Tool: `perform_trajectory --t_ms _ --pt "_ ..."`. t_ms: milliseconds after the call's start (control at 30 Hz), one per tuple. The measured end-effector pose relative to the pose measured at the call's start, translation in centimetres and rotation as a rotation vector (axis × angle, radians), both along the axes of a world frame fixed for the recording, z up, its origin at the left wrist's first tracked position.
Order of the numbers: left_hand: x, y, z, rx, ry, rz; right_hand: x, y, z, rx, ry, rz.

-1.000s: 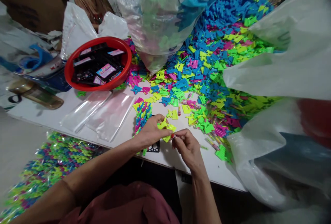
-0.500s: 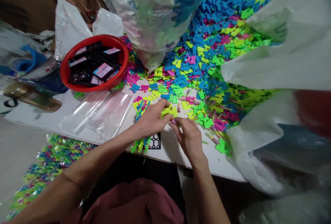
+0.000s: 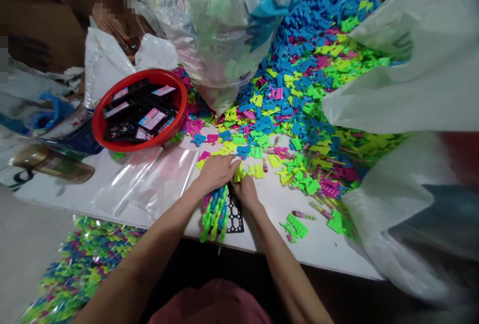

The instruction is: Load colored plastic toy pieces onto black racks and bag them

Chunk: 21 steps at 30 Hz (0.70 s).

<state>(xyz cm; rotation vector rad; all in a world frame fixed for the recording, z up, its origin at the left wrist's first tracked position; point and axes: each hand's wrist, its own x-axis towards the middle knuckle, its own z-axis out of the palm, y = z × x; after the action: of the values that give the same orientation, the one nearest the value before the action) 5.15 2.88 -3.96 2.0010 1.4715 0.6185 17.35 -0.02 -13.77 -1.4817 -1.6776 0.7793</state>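
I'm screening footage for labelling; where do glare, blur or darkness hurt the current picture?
Head view: glare streaks the clear plastic bags; the sacks at right look soft; beneath the table is dark; the yellow piece at the hands lacks fine detail.

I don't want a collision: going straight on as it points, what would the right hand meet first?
The right hand would most likely meet the yellow piece at its fingertips, then the left hand just beyond. Hands and piece overlap here, so depth is unclear.

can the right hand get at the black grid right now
Probably yes: the right hand is close beside the black grid, whose right side shows uncovered, though bright pieces crowd its left.
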Motion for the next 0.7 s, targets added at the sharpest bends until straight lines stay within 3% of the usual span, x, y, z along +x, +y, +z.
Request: perform_trajectory --t_ms 133,233,333,400,533,700 --pt "0.1 -0.2 0.7 0.002 0.074 -0.021 -1.4 0.8 0.3 -0.055 -0.209 0.079" --pt "0.4 0.1 1.2 0.024 0.385 -0.067 -1.6 1.1 0.8 -0.102 -0.325 0.144" --pt "0.7 -0.1 1.2 0.041 0.581 -0.094 0.8 1.8 1.7 -0.104 -0.329 0.247" --pt "0.7 -0.6 1.0 0.071 0.594 -0.112 3.7 2.4 2.4 -0.084 -0.376 0.241" --pt "0.5 -0.3 1.5 0.079 0.57 -0.13 8.8 3.7 3.6 -0.076 -0.728 0.072" --pt "3.0 5.4 3.7 0.036 0.399 -0.148 10.4 3.2 3.8 -0.048 -0.78 0.112"
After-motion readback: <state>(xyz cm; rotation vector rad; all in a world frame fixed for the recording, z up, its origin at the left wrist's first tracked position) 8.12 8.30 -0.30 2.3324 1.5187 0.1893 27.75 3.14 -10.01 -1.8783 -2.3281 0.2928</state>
